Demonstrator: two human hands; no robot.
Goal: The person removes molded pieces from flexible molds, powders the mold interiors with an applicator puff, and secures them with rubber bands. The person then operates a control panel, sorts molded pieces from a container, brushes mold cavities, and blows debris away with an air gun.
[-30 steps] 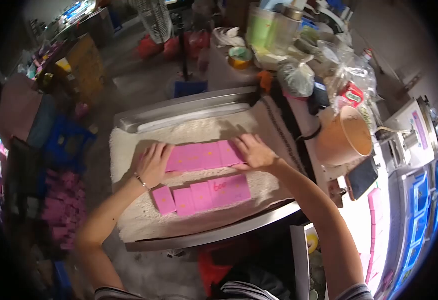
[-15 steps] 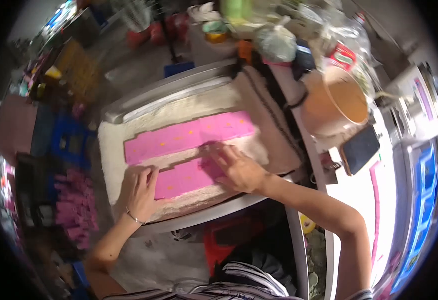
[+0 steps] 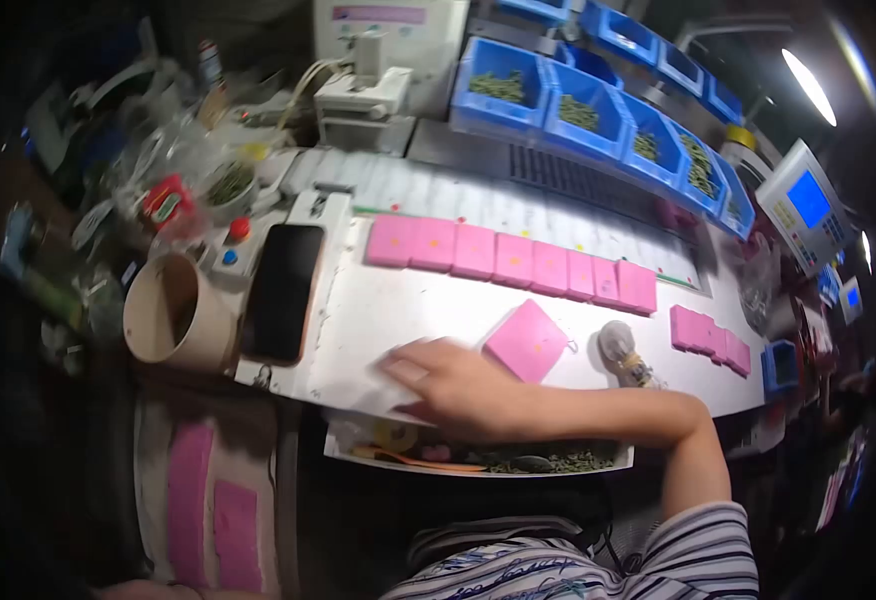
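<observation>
My right hand (image 3: 458, 390) is over the front edge of the white worktop (image 3: 378, 320), fingers loosely bent and pointing left, with nothing visible in them. Right of its fingertips lies a tilted pink square packet (image 3: 530, 340). Behind it runs a row of pink packets (image 3: 513, 262), with a shorter row (image 3: 710, 338) at the right. At the bottom left edge only a sliver of my left hand or forearm (image 3: 148, 590) shows; its fingers are hidden. Beside it, two pink strips (image 3: 190, 500) lie on a pale cloth surface.
A phone (image 3: 284, 290) and a beige bucket (image 3: 180, 315) stand left of the worktop. Blue bins (image 3: 583, 115) with green dried bits hang behind. A rounded clear object (image 3: 618, 345) lies near the packets. Below my right arm is an open drawer (image 3: 558, 462). A scale (image 3: 806, 205) is at right.
The view has turned right, from the cloth-covered surface to the white worktop. My right hand has left the pink strips and moved over the worktop. My left hand is now almost out of view.
</observation>
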